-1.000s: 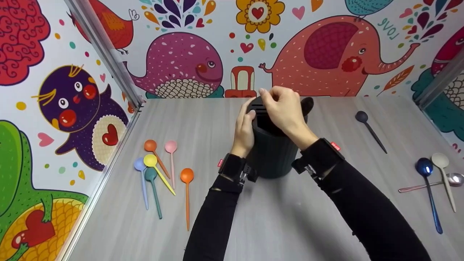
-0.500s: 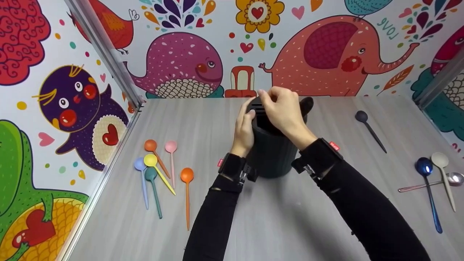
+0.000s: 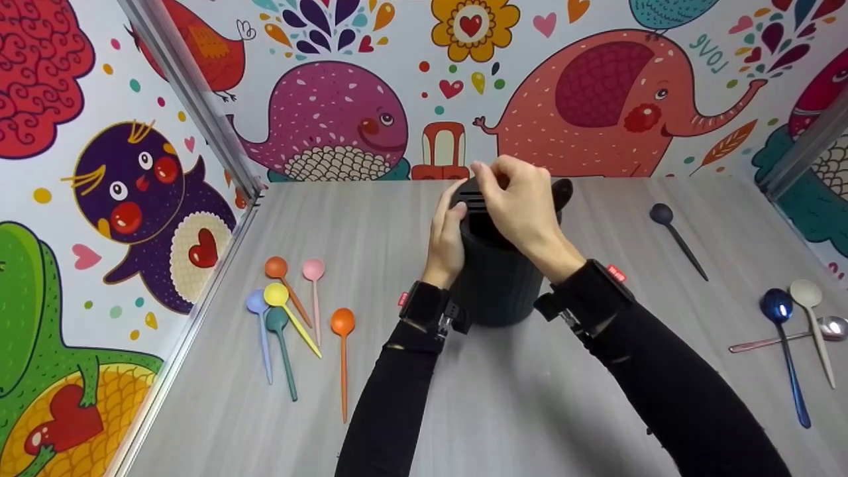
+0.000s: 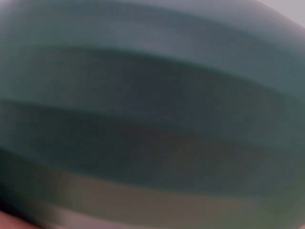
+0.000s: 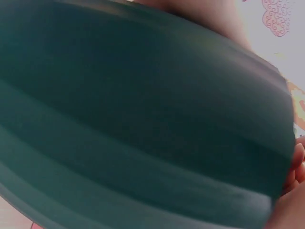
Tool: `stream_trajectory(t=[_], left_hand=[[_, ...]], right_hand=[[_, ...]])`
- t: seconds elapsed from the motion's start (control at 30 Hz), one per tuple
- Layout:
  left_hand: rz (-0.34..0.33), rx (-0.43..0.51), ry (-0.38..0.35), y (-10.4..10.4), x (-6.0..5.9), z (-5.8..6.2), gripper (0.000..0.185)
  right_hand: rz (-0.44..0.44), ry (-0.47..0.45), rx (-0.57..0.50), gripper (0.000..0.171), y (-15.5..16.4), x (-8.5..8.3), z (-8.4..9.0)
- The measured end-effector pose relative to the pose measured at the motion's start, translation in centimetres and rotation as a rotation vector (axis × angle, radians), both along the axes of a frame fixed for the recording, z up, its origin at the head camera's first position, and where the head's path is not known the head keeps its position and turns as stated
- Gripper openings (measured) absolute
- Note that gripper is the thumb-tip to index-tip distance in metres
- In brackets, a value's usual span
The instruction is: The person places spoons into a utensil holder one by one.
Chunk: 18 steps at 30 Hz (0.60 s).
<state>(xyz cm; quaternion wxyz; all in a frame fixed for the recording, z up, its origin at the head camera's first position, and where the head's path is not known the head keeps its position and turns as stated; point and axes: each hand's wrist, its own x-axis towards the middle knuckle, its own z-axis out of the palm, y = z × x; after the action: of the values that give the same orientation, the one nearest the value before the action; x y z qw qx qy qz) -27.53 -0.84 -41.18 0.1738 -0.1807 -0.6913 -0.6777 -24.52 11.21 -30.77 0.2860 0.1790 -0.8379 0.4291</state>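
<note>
A dark green, ribbed utensil holder stands upright on the table, with a slotted black part at its top left. My left hand grips its left side, thumb near the rim. Over the opening, my right hand has its fingers curled; the fingertips and anything between them are hidden. Behind this hand, a dark rounded piece sticks out to the right. Close up, the holder's ribbed wall fills the left wrist view. Curled fingers show beside the holder's end in the right wrist view.
Several coloured spoons lie at left, among them a yellow spoon and an orange spoon. At right lie a black spoon, a blue metal spoon, a cream spoon and a silver spoon. Patterned walls enclose the table.
Both hands stay in place at the holder, and the spoons lie where they were. My right wrist and forearm shift slightly; the whole view tilts a little.
</note>
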Motion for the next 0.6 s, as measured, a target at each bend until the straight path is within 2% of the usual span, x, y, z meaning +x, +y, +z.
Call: stream_trajectory(t=[0.2, 0.37, 0.6], left_hand=[[-0.005, 0.015, 0.003, -0.1, 0.0, 0.1, 0.058], [0.003, 0.009, 0.016, -0.1, -0.1, 0.0, 0.059], [-0.005, 0.003, 0.029, 0.1, 0.0, -0.1, 0.058]], right_hand=[[0.014, 0.104, -0.041, 0.034, 0.7, 0.4, 1.2], [0.001, 0.148, -0.109, 0.034, 2.2, 0.6, 2.0], [-0.084, 0.168, -0.213, 0.039, 6.0, 1.3, 2.6]])
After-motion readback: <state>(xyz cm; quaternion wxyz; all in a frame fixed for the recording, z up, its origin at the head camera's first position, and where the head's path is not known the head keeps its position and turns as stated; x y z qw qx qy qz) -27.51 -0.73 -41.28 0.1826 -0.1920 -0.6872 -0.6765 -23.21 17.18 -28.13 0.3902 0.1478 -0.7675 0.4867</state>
